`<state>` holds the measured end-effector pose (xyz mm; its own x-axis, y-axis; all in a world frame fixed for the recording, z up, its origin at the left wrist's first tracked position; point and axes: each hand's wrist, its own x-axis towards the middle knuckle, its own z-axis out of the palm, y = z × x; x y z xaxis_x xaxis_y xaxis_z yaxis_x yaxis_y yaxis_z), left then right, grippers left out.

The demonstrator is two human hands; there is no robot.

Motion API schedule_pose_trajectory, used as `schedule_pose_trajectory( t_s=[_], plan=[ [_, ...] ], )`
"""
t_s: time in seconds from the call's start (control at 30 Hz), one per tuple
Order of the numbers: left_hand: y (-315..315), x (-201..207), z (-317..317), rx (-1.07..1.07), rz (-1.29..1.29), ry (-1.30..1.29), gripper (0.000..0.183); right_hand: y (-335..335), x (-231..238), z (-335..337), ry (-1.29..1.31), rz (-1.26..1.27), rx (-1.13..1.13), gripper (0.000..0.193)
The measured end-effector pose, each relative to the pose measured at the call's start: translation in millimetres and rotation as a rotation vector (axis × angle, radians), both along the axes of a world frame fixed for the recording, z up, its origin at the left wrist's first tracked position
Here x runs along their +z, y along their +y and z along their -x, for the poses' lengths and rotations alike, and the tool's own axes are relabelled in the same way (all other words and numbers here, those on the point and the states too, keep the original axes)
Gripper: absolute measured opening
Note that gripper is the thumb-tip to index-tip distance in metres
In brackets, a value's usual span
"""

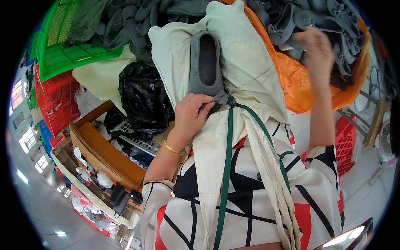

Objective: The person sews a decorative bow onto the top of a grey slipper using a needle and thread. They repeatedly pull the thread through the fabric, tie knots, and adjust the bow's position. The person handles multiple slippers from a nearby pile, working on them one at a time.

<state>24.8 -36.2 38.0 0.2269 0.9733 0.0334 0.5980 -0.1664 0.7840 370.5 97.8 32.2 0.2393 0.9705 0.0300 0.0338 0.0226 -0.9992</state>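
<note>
A dark grey slip-on shoe (193,66) lies on the pale cloth (246,50) over my lap, its toe toward me. At the toe sits a small grey fabric bow (220,98), pinched between the thumb and fingers of my left hand (192,111). My right hand (317,48) is raised at the far right, in front of the orange sack (291,81) of grey shoes (318,21). Motion smears its fingers, so what they hold, if anything, cannot be made out. A thin dark line like thread (263,74) slants across the cloth toward the bow.
More grey shoes (141,21) lie at the back left beside a green plastic basket (62,41). A red crate (56,100), a black plastic bag (146,91) and a wooden drawer (106,154) stand to my left. A fan (385,135) is at the far right.
</note>
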Motion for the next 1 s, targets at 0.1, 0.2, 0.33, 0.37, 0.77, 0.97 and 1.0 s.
schedule_pose_trajectory(
  t_s=[0.1,0.2,0.33,0.37,0.77,0.97,1.0],
  plan=[
    [0.4,2.2,0.5,0.008,-0.038,-0.051,0.013,-28.5,-2.8,70.0,0.157,0.404,0.487,0.012],
    [-1.6,4.5,2.2,0.011,-0.062,-0.080,0.015,-57.7,4.0,114.7,0.037,0.339,0.819,0.014],
    [-0.1,5.9,2.4,-0.008,-0.071,-0.084,0.019,-73.8,-12.4,130.6,-0.281,0.206,0.955,0.017],
    [-0.4,4.3,1.5,-0.009,-0.102,-0.074,0.020,-76.0,-16.5,131.7,-0.352,0.157,0.963,0.017],
    [-4.8,-4.0,-0.1,0.015,-0.183,-0.046,0.025,-79.4,-15.4,133.2,-0.345,0.233,0.989,0.019],
    [-4.8,-5.4,0.3,0.017,-0.190,-0.043,0.025,-78.1,-14.0,133.8,-0.376,0.237,1.003,0.019],
    [-4.9,-5.6,0.3,0.016,-0.191,-0.044,0.025,-78.0,-14.3,134.0,-0.381,0.231,1.006,0.020]
  ],
)
